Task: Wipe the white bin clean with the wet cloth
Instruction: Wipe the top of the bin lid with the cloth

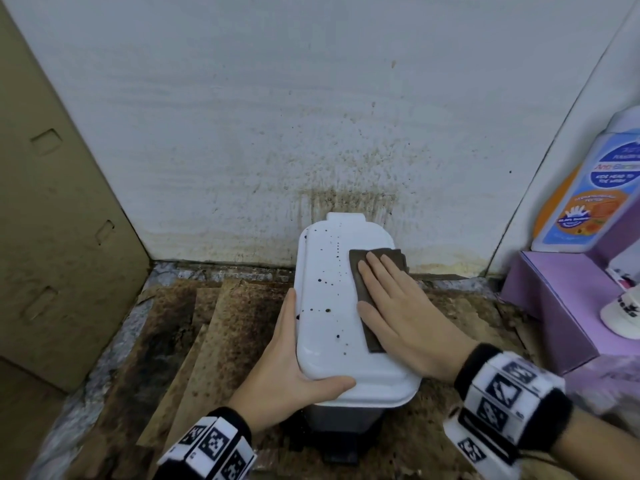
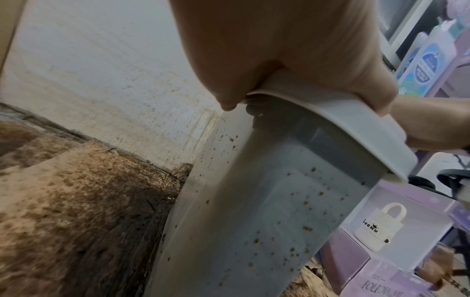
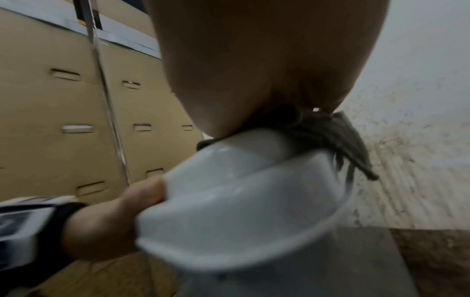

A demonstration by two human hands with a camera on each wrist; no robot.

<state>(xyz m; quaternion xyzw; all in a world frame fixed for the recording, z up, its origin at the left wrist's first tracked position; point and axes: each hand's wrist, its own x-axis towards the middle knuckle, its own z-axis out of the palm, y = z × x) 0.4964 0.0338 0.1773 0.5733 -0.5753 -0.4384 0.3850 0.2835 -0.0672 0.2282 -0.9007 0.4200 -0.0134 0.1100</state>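
The white bin [image 1: 329, 306] stands against the wall, its shut lid dotted with dark spots. My left hand [image 1: 284, 362] grips the lid's near-left corner, thumb on top and fingers along the left rim. My right hand [image 1: 388, 299] lies flat with straight fingers, pressing the dark brown wet cloth [image 1: 358, 271] onto the right side of the lid. In the left wrist view the left hand [image 2: 279, 50] clasps the lid rim above the speckled bin body [image 2: 267, 201]. The right wrist view shows the cloth [image 3: 338, 136] bunched under the right hand [image 3: 254, 60] on the lid [image 3: 241, 201].
A splattered white wall [image 1: 311, 133] rises right behind the bin. Tall cardboard boxes [image 1: 52, 220] stand at the left. A purple box [image 1: 554, 306] with a wash bottle [image 1: 595, 188] sits at the right. Stained cardboard sheets [image 1: 207, 323] cover the floor. The bin's black pedal [image 1: 339, 452] juts toward me.
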